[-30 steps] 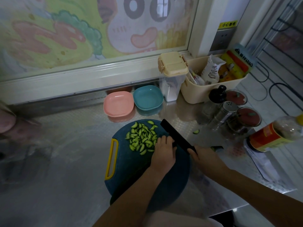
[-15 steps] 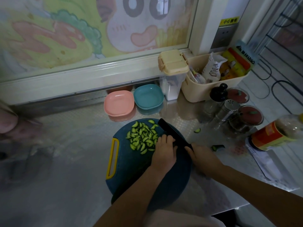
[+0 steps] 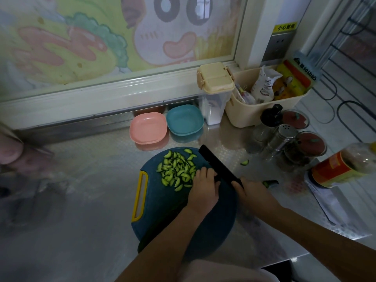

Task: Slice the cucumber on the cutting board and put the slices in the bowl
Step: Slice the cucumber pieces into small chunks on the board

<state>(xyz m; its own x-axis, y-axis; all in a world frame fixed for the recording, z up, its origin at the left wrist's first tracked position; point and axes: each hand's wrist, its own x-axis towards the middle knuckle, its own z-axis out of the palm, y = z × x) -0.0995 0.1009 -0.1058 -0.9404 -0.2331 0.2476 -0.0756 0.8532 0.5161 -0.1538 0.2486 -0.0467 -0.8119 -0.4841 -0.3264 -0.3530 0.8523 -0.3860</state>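
Green cucumber slices lie heaped on the blue cutting board as before, my right hand still gripping the black knife against my curled left hand, whose hold I cannot tell; slicing evidently continues, the teal bowl empty.

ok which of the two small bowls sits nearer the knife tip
The teal bowl; it sits right of the pink bowl, nearer the knife.

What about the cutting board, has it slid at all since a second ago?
No. The cutting board lies just in front of the pink bowl, with the same gap and the same angle as before.
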